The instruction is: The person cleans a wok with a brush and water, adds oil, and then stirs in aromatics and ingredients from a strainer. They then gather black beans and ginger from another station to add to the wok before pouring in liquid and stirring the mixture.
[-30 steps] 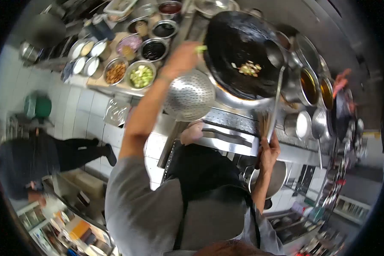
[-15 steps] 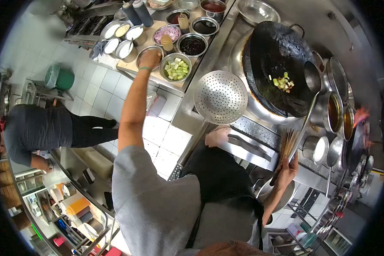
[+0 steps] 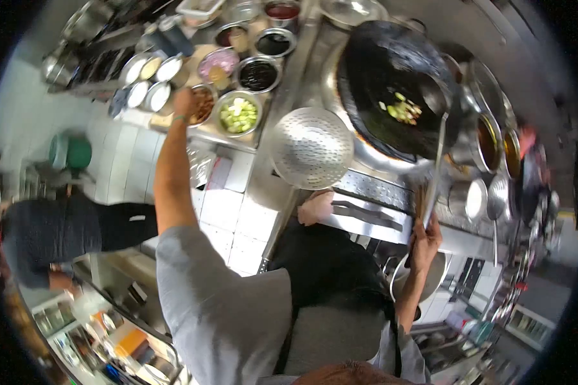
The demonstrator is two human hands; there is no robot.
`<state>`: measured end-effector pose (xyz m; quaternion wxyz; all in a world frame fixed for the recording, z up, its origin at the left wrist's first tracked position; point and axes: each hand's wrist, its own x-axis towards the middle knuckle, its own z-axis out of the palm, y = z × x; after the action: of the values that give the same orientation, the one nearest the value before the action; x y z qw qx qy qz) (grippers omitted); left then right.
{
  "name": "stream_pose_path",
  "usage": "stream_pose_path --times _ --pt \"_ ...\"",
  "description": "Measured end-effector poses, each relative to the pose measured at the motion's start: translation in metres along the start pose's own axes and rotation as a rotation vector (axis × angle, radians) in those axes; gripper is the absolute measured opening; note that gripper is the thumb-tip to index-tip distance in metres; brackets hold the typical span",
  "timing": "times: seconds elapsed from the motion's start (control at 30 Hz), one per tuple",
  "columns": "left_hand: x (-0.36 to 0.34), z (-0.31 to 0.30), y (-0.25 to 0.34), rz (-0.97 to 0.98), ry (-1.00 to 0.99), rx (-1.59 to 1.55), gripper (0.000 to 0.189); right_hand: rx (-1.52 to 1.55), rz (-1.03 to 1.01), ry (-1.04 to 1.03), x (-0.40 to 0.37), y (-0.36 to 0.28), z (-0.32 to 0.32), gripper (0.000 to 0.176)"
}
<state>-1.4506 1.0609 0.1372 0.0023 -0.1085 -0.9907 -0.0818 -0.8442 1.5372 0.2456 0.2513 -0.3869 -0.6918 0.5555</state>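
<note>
Our left hand (image 3: pixel 186 102) dips into the bowl of brown bits (image 3: pixel 205 108); we cannot tell whether its fingers have closed. Our right hand (image 3: pixel 425 240) is clenched round the ladle handle (image 3: pixel 438 160), whose cup sits in the wok (image 3: pixel 372 70) by the chopped vegetables (image 3: pixel 401 110). We judge this to be gathering an ingredient, and the next move calls for a secure pinch.

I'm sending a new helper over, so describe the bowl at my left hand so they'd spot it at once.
Start at the big black wok; left of it lies a round perforated strainer, then a cluster of steel bowls. The bowl at the left hand sits on the cluster's near edge beside the bowl of chopped green vegetables, and it alone holds reddish-brown pieces.
</note>
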Motion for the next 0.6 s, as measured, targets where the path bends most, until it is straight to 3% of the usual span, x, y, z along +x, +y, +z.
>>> stream_pose_path --times 0.07,0.17,0.2,0.23,0.33,0.43,0.5,0.57,0.6 --pt "0.000 0.000 -0.006 -0.128 0.042 -0.165 0.039 -0.023 0.097 0.003 -0.004 -0.018 0.004 0.055" --pt "-0.012 0.002 -0.004 -0.304 0.034 -1.249 0.034 -0.071 0.127 0.079 -0.004 -0.015 0.004 0.055" --pt "-0.007 0.002 -0.005 -0.277 -0.032 -1.456 0.020 -0.084 0.125 0.067 -0.005 -0.024 0.006 0.055" --pt "-0.017 -0.017 0.033 -0.258 0.050 -1.553 0.022 -0.024 0.122 0.093 -0.003 -0.021 0.006 0.054" --pt "-0.041 -0.071 0.154 0.058 0.032 -1.438 0.025 0.034 0.154 0.125 -0.002 -0.038 0.007 0.052" --pt "-0.057 -0.119 0.282 0.225 -0.307 -1.387 0.028 0.047 0.085 0.143 0.005 -0.028 0.000 0.052" --pt "-0.065 -0.119 0.369 0.365 -0.300 -1.296 0.028 -0.022 0.047 0.148 0.006 -0.031 -0.002 0.053" --pt "-0.075 -0.120 0.436 0.526 -0.424 -1.306 0.050 0.008 -0.043 0.176 0.008 -0.015 0.001 0.053" --pt "-0.064 -0.107 0.458 0.604 -0.395 -1.071 0.058 0.009 -0.113 0.189 0.009 -0.007 0.004 0.053"
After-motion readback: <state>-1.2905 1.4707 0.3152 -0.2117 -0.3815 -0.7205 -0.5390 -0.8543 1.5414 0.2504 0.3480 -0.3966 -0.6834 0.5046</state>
